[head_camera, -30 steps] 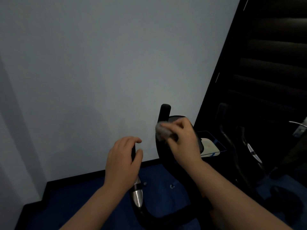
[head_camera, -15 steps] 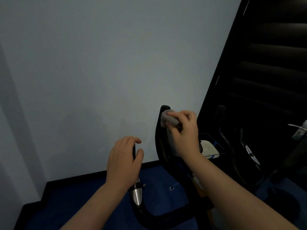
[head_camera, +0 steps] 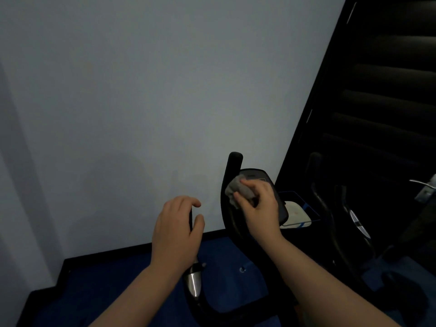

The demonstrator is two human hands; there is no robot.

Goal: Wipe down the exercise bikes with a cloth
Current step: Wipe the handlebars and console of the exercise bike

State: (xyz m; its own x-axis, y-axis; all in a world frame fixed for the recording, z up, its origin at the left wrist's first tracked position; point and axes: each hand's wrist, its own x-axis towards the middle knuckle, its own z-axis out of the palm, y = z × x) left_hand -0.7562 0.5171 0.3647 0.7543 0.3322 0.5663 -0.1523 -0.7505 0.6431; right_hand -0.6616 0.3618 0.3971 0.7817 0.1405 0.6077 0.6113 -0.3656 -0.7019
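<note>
Hands both working low in the frame, on the near exercise bike (head_camera: pixel 236 227), which is standing bottom centre against the pale wall (head_camera: pixel 141 102). Left hand (head_camera: pixel 175 234) is sitting lower centre-left, fingers and thumb curling round the black left handlebar grip (head_camera: pixel 190 220); a shiny metal section of the bar (head_camera: pixel 193 280) is showing just below the wrist. Right hand (head_camera: pixel 258 208) is sitting centre-right, fingers curling onto a crumpled grey cloth (head_camera: pixel 236 191) and pressing it against the upper left part of the bike's dark console (head_camera: pixel 262 178). Cloth is bunching between the fingertips and the console face, partly covered by the fingers, so both hands are gripping: left on the bar, right on the cloth. Right handlebar post (head_camera: pixel 234 161) is rising just above and left of the cloth, its rounded tip bare. Second bike (head_camera: pixel 330 208) is standing to the right, very dark, details hard to read. Between the two bikes a white flat object with blue edging (head_camera: pixel 296 214) is lying low, partly hidden by the console. Floor (head_camera: pixel 106 291) is blue along the bottom, with a black skirting strip (head_camera: pixel 118 252) meeting the wall. Dark slatted panel (head_camera: pixel 389 90) is filling the upper right.
</note>
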